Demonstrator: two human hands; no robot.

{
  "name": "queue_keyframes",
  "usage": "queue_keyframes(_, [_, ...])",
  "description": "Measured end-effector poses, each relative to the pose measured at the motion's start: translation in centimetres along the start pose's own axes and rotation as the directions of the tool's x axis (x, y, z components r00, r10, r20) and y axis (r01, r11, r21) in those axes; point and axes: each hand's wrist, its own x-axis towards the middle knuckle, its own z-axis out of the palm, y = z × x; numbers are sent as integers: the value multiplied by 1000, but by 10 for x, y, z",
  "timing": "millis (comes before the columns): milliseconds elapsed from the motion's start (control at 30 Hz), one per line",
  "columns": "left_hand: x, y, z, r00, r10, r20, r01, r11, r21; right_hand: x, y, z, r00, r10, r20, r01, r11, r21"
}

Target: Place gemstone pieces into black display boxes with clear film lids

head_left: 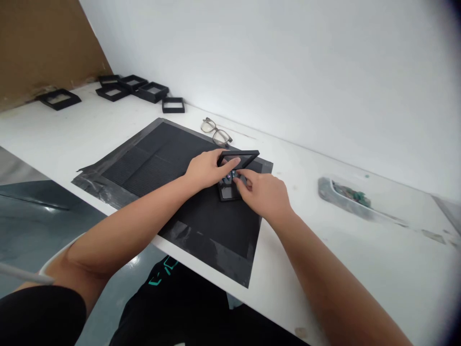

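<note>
A small black hinged case (227, 194) lies on the black mat (212, 226) with its lid (248, 154) tilted up. Small shiny pieces (228, 178) show inside it. My left hand (207, 169) grips the lid, its thumb across the lid's inner side and its fingers partly hidden behind. My right hand (264, 192) is at the case's right side, thumb and forefinger pinched near the shiny pieces. What lies between those fingertips is too small to tell.
Eyeglasses (216, 131) rest just beyond the mat. Several black frames (173, 105) stand at the back left of the white table (298, 168). A clear plastic tub (342, 196) holding green bits is on the right. A white wall rises behind.
</note>
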Motion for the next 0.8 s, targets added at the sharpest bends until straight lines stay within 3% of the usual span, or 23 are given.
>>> queue_keyframes(67, [0,0,-2,1000,9,-17,-9,1000,3,-10,12,-16,998,41,-39,-40,999,16])
queue_keyframes(133, [0,0,-4,999,21,-35,-21,1000,6,-27,40,-36,982,145,-119,-144,989,15])
queue_keyframes(167, [-1,0,-5,998,32,-47,-32,999,3,-37,60,-45,938,260,-229,-264,964,12])
queue_keyframes(233, [-4,1,-8,989,99,-113,-103,994,-28,-59,107,-57,788,424,-447,-474,880,-1])
queue_keyframes(267, [-6,3,-9,970,164,-178,-175,983,-51,-70,131,-60,776,440,-453,-497,868,-9])
queue_keyframes(300, [-9,5,-10,935,241,-261,-268,961,-73,-80,153,-60,808,428,-405,-475,880,-19])
queue_keyframes(333, [-13,7,-11,876,323,-358,-375,923,-85,-89,171,-58,876,374,-304,-401,916,-26])
queue_keyframes(433, [-30,17,-8,679,506,-532,-628,775,-65,-107,197,-46,944,287,-164,-295,955,-21])
queue_keyframes(500, [-42,25,-3,525,697,-489,-794,608,14,-112,196,-38,950,269,-158,-274,962,-13])
queue_keyframes(567, [-51,32,4,323,888,-326,-927,366,79,-111,190,-33,951,266,-155,-270,963,-6])
queue_keyframes(633, [-58,38,11,172,968,-182,-978,190,87,-105,185,-32,947,282,-154,-285,958,-1])
queue_keyframes(667, [-59,40,14,140,980,-143,-985,152,82,-102,184,-33,943,293,-156,-296,955,4])
queue_keyframes(700, [-60,41,16,135,983,-125,-987,145,75,-100,183,-34,940,303,-158,-304,952,13])
queue_keyframes(800, [-60,41,17,187,976,-115,-981,191,27,-105,177,-39,946,294,-138,-286,955,72])
